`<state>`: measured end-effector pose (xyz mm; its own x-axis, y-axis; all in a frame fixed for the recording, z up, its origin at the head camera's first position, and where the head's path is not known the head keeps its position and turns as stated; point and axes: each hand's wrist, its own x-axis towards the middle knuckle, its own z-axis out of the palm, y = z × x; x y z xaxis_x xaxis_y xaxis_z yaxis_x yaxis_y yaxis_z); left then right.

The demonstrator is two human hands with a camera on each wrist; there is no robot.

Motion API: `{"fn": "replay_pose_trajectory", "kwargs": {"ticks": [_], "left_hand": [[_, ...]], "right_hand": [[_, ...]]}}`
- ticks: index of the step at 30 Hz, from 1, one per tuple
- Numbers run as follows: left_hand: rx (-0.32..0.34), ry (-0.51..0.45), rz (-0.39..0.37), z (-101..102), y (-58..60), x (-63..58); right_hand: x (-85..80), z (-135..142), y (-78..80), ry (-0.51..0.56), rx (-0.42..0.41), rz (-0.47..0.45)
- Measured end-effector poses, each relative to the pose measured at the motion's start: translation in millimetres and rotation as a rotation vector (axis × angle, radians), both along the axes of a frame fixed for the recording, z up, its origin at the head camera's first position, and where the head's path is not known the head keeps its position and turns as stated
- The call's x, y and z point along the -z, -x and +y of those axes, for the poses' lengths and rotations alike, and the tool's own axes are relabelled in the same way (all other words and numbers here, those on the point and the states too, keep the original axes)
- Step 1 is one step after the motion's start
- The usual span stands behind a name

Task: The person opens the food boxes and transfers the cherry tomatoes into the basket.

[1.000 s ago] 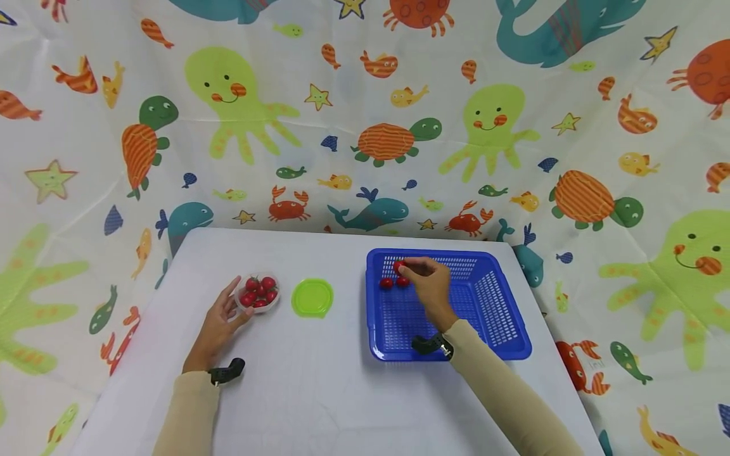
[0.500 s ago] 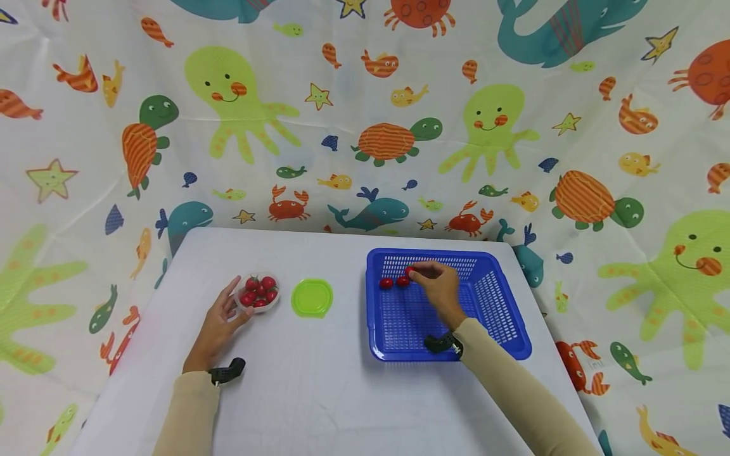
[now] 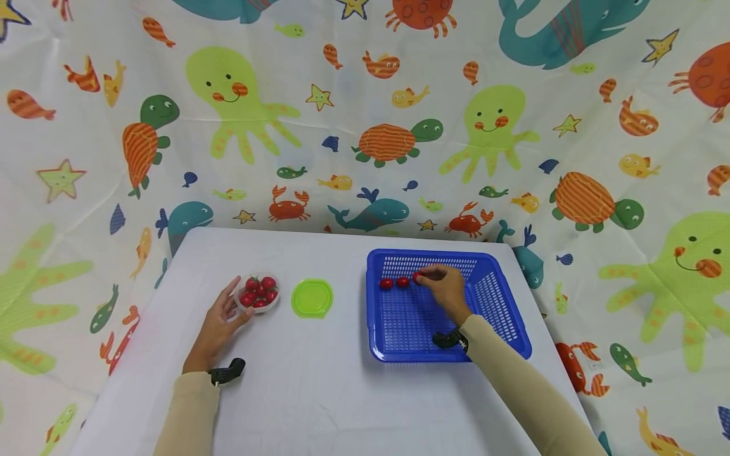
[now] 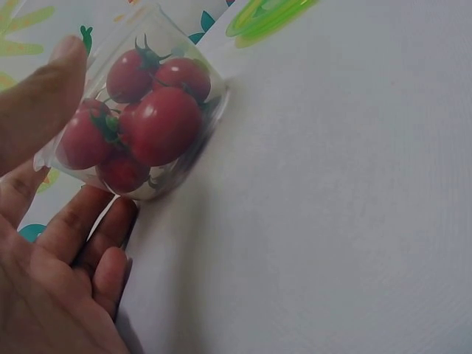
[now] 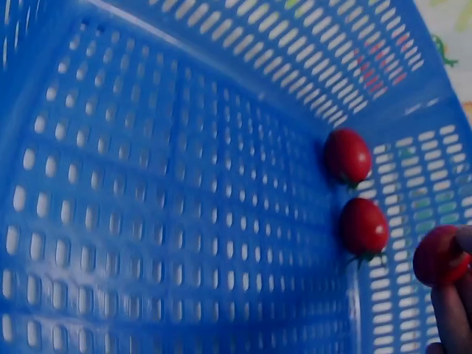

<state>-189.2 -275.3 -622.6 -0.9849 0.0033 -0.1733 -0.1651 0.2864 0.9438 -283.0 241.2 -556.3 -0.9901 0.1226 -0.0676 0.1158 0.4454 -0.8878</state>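
Observation:
My right hand [image 3: 447, 292] pinches a red cherry tomato [image 5: 436, 257] between thumb and fingers, inside the blue plastic basket [image 3: 393, 329] near its back wall. To the left of it, two more cherry tomatoes, one at the far left [image 3: 386, 284] and one beside it [image 3: 402, 282], lie in a row on the basket floor. On the table's left side, my left hand [image 3: 219, 322] holds a clear plastic cup [image 4: 174, 38] with thumb and fingers on opposite sides. Several cherry tomatoes [image 4: 166, 125] with green stems fill the cup.
A round bright green lid [image 3: 312, 297] lies on the white table [image 3: 308, 392] between cup and basket. Behind the table hangs a curtain [image 3: 342, 82] printed with sea animals. A dark wrist camera [image 3: 227, 372] is strapped to the left wrist.
My right hand has moved to the right and slightly toward me, carrying the tomato from above the pair to the right end of their row. The left hand keeps its place at the cup.

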Motion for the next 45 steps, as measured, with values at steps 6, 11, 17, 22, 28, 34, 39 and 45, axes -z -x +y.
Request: {"fn": "replay_pose_trajectory", "kwargs": {"ticks": [6, 11, 17, 22, 28, 34, 39, 45], "left_hand": [[0.001, 0.008, 0.001, -0.7, -0.9, 0.1], [0.0, 0.002, 0.004, -0.6, -0.8, 1.8], [-0.004, 0.002, 0.005, 0.0, -0.2, 1.2], [-0.007, -0.002, 0.006, -1.8, 0.0, 1.4], [-0.008, 0.003, 0.016, -2.0, 0.0, 2.0], [-0.009, -0.007, 0.009, -2.3, -0.3, 2.8], [-0.007, -0.005, 0.009, -2.4, -0.5, 2.3], [-0.009, -0.003, 0.009, -1.6, -0.7, 2.0]], "right_hand": [[7.8, 3.6, 7.0, -0.086, -0.019, 0.005], [10.8, 4.8, 11.7, -0.133, -0.036, -0.012], [14.1, 5.8, 14.8, -0.16, -0.048, -0.077], [16.9, 6.5, 15.3, -0.192, -0.069, -0.074], [17.6, 7.9, 15.0, -0.193, -0.089, -0.072], [12.7, 7.6, 12.6, -0.207, -0.073, -0.059], [4.7, 2.8, 9.1, -0.207, -0.049, 0.029], [-12.0, -11.1, 3.8, -0.13, -0.05, 0.136]]}}
